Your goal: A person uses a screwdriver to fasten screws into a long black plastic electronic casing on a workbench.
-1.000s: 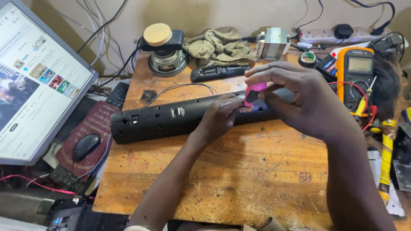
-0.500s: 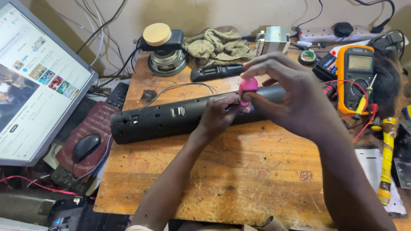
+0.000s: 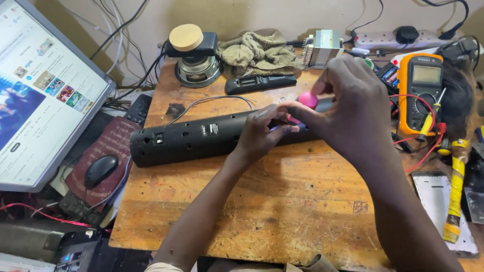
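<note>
Your right hand [image 3: 353, 108] pinched the pink-handled screwdriver [image 3: 307, 99] by its knob, while your left hand [image 3: 262, 132] pressed its fingertips on the long black speaker casing [image 3: 191, 141], which lay across the wooden table [image 3: 282, 211]. The tip might have slipped from its screw and scratched the casing, or the round casing might have rolled, had that left hand eased. Your fingers hid the blade and screw, and the casing's right end was covered.
</note>
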